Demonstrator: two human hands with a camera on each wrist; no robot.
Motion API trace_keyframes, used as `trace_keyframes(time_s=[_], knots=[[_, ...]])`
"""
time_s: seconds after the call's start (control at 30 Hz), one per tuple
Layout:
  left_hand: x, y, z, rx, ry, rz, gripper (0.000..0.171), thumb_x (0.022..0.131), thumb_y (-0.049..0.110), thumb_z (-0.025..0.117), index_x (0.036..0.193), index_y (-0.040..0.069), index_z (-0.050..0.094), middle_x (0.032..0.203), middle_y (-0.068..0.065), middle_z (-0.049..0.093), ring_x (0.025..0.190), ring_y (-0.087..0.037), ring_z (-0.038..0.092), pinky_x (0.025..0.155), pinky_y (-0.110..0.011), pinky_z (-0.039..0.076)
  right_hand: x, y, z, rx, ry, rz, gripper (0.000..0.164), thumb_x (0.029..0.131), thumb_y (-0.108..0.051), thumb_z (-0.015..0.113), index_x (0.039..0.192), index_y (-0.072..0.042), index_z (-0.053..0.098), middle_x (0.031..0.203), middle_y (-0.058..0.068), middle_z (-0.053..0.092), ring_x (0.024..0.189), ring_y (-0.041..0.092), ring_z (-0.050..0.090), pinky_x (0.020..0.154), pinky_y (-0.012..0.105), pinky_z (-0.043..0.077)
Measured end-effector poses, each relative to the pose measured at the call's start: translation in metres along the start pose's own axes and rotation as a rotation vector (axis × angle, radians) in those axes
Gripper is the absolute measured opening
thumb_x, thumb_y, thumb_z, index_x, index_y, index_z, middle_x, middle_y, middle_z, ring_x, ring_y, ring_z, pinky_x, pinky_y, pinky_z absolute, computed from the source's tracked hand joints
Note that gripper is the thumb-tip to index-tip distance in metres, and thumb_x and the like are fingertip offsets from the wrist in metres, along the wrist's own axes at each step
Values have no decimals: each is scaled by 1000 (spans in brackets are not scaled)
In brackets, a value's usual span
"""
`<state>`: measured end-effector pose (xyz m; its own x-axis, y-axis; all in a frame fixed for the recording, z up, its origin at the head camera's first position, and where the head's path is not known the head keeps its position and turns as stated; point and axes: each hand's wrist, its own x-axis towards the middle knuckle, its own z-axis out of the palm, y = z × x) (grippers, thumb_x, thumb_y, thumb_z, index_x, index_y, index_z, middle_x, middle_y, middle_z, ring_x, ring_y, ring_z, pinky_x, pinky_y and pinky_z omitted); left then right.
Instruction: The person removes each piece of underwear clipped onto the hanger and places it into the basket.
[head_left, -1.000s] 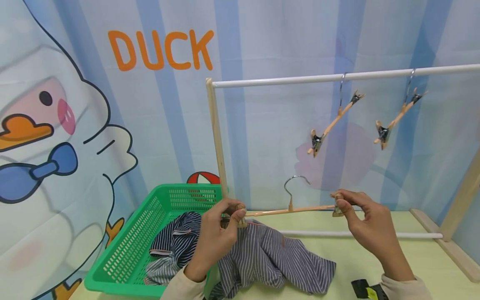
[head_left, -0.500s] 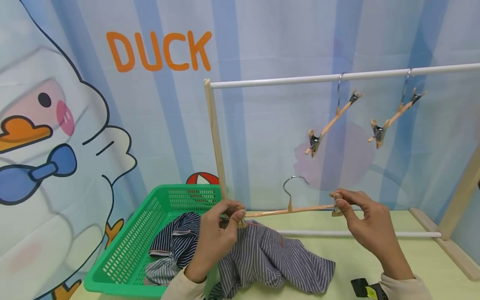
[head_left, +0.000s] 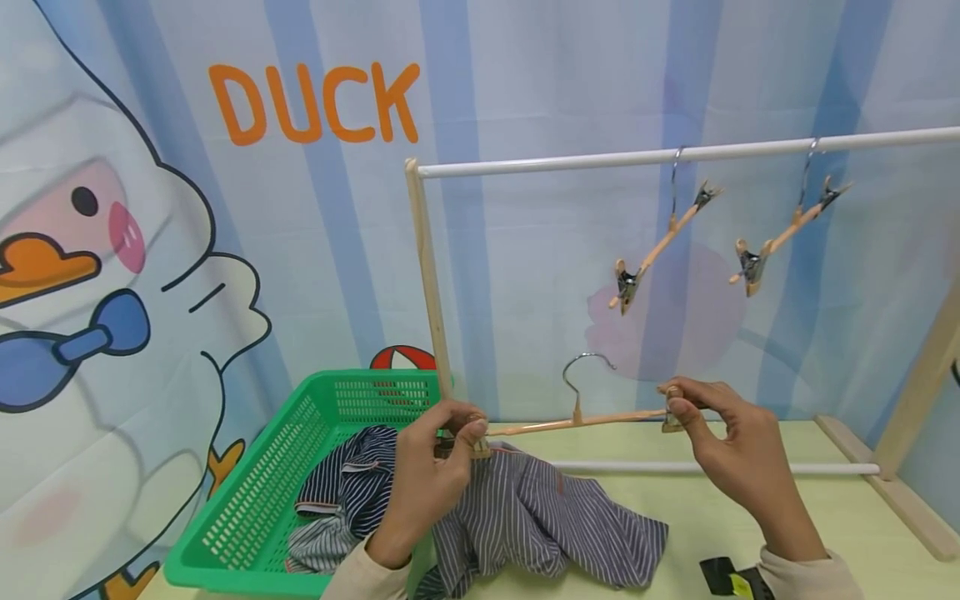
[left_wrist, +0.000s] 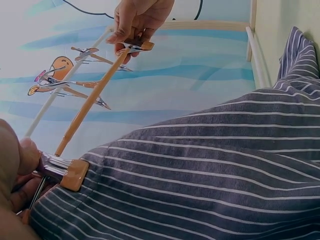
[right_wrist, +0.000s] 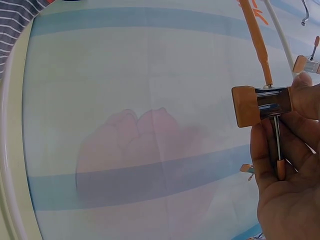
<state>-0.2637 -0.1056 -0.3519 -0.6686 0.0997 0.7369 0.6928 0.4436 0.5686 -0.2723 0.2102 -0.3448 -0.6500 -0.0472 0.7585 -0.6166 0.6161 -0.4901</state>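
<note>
A clip hanger (head_left: 618, 418) with a peach-coloured bar and metal hook is stretched between my hands. My left hand (head_left: 427, 479) pinches its left clip; in the left wrist view that clip's pad (left_wrist: 75, 175) lies over the edge of a grey striped garment (head_left: 547, 517). The garment droops from there onto the table, partly behind my forearm. With thumb and fingers, my right hand (head_left: 738, 442) pinches the right clip (right_wrist: 245, 106), which has no cloth in it. The garment's far end spreads to the right, below the bar.
A green basket (head_left: 225, 492) at the left holds dark striped clothes (head_left: 360, 475). Behind the hands stands a rack with a white rail (head_left: 555, 162), where two more clip hangers (head_left: 660, 246) hang. A black strap (head_left: 718, 575) lies near my right sleeve. A duck-print curtain backs the table.
Both hands keep their hold on the clips and barely move. The whole scene shifts slightly left in the head view.
</note>
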Motion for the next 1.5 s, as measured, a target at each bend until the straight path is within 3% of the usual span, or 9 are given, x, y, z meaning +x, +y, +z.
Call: trace_keyframes(time_s=[0.2, 0.43, 0.63, 0.8, 0.97, 1.13, 1.4, 1.5], knots=[[1, 5, -1, -6, 37, 34, 8, 92, 14, 61, 95, 10, 67, 76, -4, 64, 64, -11, 55, 43, -27, 47, 1, -1, 0, -8, 8, -30, 26, 89, -8, 64, 115, -8, 68, 103, 11, 68, 97, 2, 54, 74, 58, 48], [1, 3, -1, 10, 43, 57, 6, 92, 16, 61, 94, 14, 67, 80, -3, 66, 71, -11, 57, 61, -36, 51, 0, -1, 0, -5, 14, -19, 26, 89, -8, 63, 115, -8, 67, 104, 11, 68, 98, -1, 52, 75, 58, 47], [4, 19, -4, 3, 40, 69, 4, 89, 4, 62, 91, 6, 66, 78, -7, 65, 69, -14, 57, 60, -38, 51, 0, -1, 0, -4, 17, -11, 25, 89, -9, 63, 114, -8, 68, 105, 11, 67, 98, -4, 50, 77, 58, 47], [3, 19, -4, 4, 23, 61, 6, 89, 5, 63, 94, 4, 65, 82, -8, 66, 72, -15, 58, 62, -40, 52, 0, -2, -1, -9, 11, 16, 24, 90, -12, 63, 113, -8, 68, 106, 11, 67, 98, 2, 52, 79, 58, 46], [2, 4, -1, 21, -15, 25, 10, 91, 16, 62, 101, 14, 65, 88, -2, 65, 77, -9, 59, 61, -34, 51, 0, -2, -2, -16, 1, 34, 25, 91, -13, 62, 114, -7, 67, 107, 12, 67, 99, 17, 57, 79, 58, 47], [2, 0, 0, 23, -32, 21, 13, 93, 22, 60, 104, 18, 64, 91, 1, 63, 80, -8, 58, 60, -34, 50, 1, -2, -2, -21, -6, 33, 26, 92, -14, 61, 117, -6, 66, 109, 15, 66, 98, 31, 58, 79, 59, 46], [1, 1, 1, 0, -38, 9, 14, 95, 21, 57, 107, 15, 62, 90, -1, 61, 77, -9, 60, 66, -36, 53, 1, -1, 0, -1, -6, -5, 23, 93, -11, 59, 115, -11, 67, 111, 9, 65, 97, 2, 53, 78, 54, 47], [1, 2, 1, -13, -44, 14, 16, 96, 21, 55, 108, 14, 62, 90, -3, 61, 76, -8, 61, 69, -36, 54, 1, -1, 0, 3, -5, -15, 22, 93, -10, 58, 113, -13, 67, 112, 7, 65, 95, 0, 52, 76, 52, 47]])
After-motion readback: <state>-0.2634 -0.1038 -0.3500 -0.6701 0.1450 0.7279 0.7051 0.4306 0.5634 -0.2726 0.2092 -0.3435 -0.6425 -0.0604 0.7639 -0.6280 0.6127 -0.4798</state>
